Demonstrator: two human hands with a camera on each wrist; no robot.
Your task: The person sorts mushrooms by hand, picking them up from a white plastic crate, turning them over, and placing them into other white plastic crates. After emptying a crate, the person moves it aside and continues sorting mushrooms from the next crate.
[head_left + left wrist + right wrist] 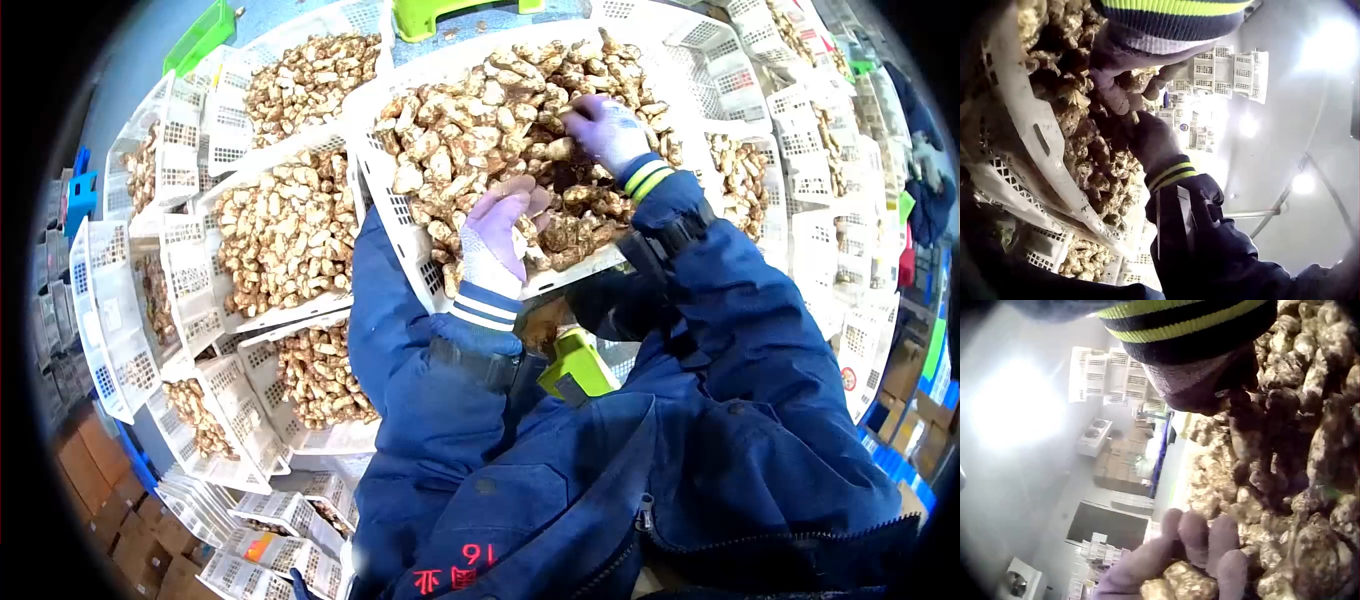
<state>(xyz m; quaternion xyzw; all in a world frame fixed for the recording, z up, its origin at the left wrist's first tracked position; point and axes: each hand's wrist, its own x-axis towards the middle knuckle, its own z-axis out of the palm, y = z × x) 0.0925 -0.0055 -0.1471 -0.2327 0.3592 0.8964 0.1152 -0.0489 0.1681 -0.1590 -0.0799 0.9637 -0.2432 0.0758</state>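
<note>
A white perforated crate (378,165) holds a heap of knobbly cream-and-brown pieces (450,130). At its near side, the gloved left hand (498,235) curls its fingers round pieces; the right wrist view shows two lumps (1188,582) within this purple-gloved hand (1194,550). Seen from the left wrist, the same hand (1129,69) has a pale piece (1138,80) by its fingers. My gloved right hand (608,132) reaches into the heap farther right, fingertips down among darker pieces. Its fingers are hidden or dark in the right wrist view, so its grip is unclear.
More white crates of similar pieces stand on the left (285,230) and right (740,180). A green stool (580,365) is below the crate, near the body. Another green object (440,15) lies beyond it. Cardboard boxes (105,455) are stacked lower left.
</note>
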